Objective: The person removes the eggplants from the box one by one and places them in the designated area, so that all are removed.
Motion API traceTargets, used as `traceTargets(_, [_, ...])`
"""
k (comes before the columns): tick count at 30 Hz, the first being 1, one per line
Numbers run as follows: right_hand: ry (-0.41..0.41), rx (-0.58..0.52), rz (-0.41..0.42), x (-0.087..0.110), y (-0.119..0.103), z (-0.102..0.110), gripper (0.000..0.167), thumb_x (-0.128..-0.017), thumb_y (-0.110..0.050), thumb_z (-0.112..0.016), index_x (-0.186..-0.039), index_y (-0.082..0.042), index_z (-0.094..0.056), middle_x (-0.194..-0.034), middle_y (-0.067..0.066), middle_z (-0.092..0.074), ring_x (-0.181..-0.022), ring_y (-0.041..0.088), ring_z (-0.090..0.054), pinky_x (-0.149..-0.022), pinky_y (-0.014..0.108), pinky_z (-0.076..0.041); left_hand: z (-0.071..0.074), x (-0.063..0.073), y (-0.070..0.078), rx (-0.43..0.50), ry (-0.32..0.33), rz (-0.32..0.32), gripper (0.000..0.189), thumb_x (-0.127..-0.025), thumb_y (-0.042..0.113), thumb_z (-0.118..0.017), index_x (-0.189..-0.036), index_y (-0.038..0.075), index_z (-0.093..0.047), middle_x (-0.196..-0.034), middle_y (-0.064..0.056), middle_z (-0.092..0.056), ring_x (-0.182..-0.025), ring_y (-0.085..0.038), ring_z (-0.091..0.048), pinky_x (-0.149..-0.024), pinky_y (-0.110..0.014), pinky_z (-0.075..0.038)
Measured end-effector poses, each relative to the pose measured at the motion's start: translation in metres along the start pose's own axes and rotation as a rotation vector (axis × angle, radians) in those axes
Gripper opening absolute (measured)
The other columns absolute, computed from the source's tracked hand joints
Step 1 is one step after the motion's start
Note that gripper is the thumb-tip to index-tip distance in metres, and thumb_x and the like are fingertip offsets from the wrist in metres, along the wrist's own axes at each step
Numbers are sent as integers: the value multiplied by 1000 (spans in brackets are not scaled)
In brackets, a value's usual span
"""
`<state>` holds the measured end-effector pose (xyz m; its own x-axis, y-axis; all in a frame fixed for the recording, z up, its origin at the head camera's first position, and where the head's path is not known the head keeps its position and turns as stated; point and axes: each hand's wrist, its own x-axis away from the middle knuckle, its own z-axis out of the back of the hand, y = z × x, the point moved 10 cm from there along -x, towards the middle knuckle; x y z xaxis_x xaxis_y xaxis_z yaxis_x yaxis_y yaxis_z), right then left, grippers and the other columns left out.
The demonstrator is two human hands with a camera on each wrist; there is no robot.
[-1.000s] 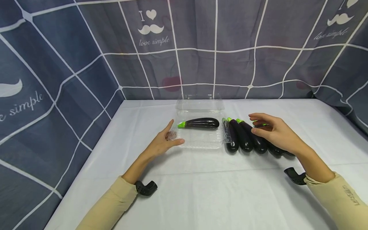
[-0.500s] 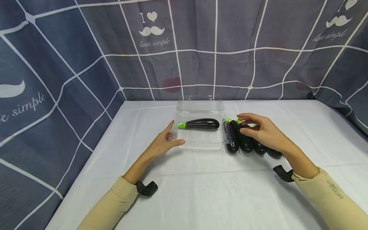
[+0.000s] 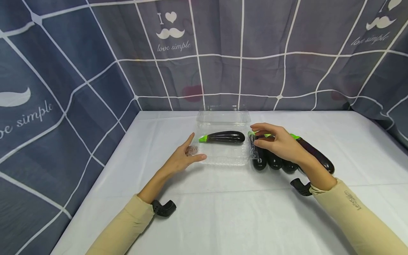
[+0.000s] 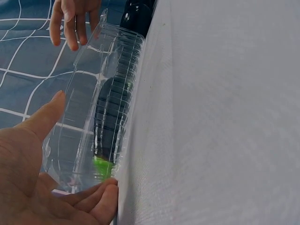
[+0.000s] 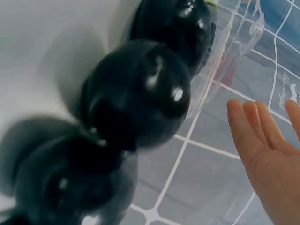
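A clear plastic clamshell box [image 3: 223,156] lies on the white table with its lid [image 3: 223,117] folded back. Inside, a dark eggplant [image 3: 227,137] rests crosswise, green stem to the left. My left hand [image 3: 178,160] is at the box's left end, thumb spread from the fingers, fingertips against the plastic in the left wrist view. Over a row of eggplants [image 3: 259,162] just right of the box hovers my right hand [image 3: 280,142], its fingers loosely extended and apart from the dark round ends [image 5: 140,93] in the right wrist view. That hand hides part of the row.
One more eggplant [image 3: 317,155] lies at a slant on the right end of the row. A grey-blue checked curtain [image 3: 216,74] encloses the table [image 3: 223,212] at the back and sides. The box's right edge overlaps the nearest eggplant.
My right hand has moved left along the eggplant row toward the box, uncovering the rightmost eggplant. The left hand, box and eggplant inside keep their places.
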<state>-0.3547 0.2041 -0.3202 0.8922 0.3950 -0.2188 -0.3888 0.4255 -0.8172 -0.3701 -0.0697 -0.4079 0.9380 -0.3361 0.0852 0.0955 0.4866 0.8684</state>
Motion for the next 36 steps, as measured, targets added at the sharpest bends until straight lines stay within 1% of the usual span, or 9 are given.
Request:
traceTargets(3, [-8,-15,9,-7,0,-5,44,-94,-8,-67,-136,-3,-57,-133,10,-57,-117,27,-55,-96,29,-46,-1,0,0,10,0,1,103,-83,49,-76,-160,32,-9,-153,-25,-31,-141,-35,-32,-107,-54,-34])
traceTargets(6, [-21,-33,16,-12,0,-10,45,-94,-7,-66,-137,-1,-55,-136,11,-56,-120,24,-54,-99,34,-44,-1,-1,0,19,-4,3,103,-84,48,-76,-160,33,-9,-154,-25,-30,-142,-35,-30,-107,-55,-34])
traceTargets(9, [-37,-29,16,-19,1,-16,45,-94,-6,-66,-138,-1,-54,-138,11,-54,-124,26,-52,-100,36,-44,0,0,1,13,-3,4,103,-84,48,-76,-159,34,-9,-154,-25,-30,-142,-35,-30,-107,-55,-33])
traceTargets(16, [-56,-25,9,-37,8,-25,45,-95,-9,-64,-137,0,-54,-139,14,-53,-127,32,-49,-104,47,-40,2,1,0,-2,-1,9,103,-83,51,-76,-159,35,-8,-153,-23,-33,-140,-34,-33,-108,-54,-32])
traceTargets(23, [-61,-45,-4,-52,14,-32,44,-94,-7,-65,-135,3,-55,-138,18,-53,-128,39,-48,-107,47,-36,0,-1,-1,14,1,2,102,-83,48,-76,-159,36,-9,-153,-22,-34,-140,-33,-34,-108,-53,-32])
traceTargets(27, [-76,-45,-9,-56,15,-37,43,-94,-5,-64,-134,5,-55,-136,21,-54,-128,40,-47,-108,48,-34,0,-2,-2,7,7,6,102,-83,48,-77,-159,36,-9,-152,-22,-35,-140,-33,-34,-108,-53,-32])
traceTargets(31, [-88,-45,-8,-61,17,-42,41,-94,-4,-64,-133,6,-56,-135,25,-53,-127,41,-47,-107,49,-35,0,-2,-1,-3,4,6,102,-84,49,-76,-159,35,-9,-152,-23,-35,-139,-34,-36,-108,-53,-33])
traceTargets(36, [-99,-17,-9,-66,20,-49,43,-94,-4,-63,-134,6,-55,-137,26,-52,-128,40,-47,-106,48,-36,0,-3,-1,-5,3,10,102,-84,49,-76,-159,35,-9,-151,-23,-36,-138,-36,-37,-107,-53,-34])
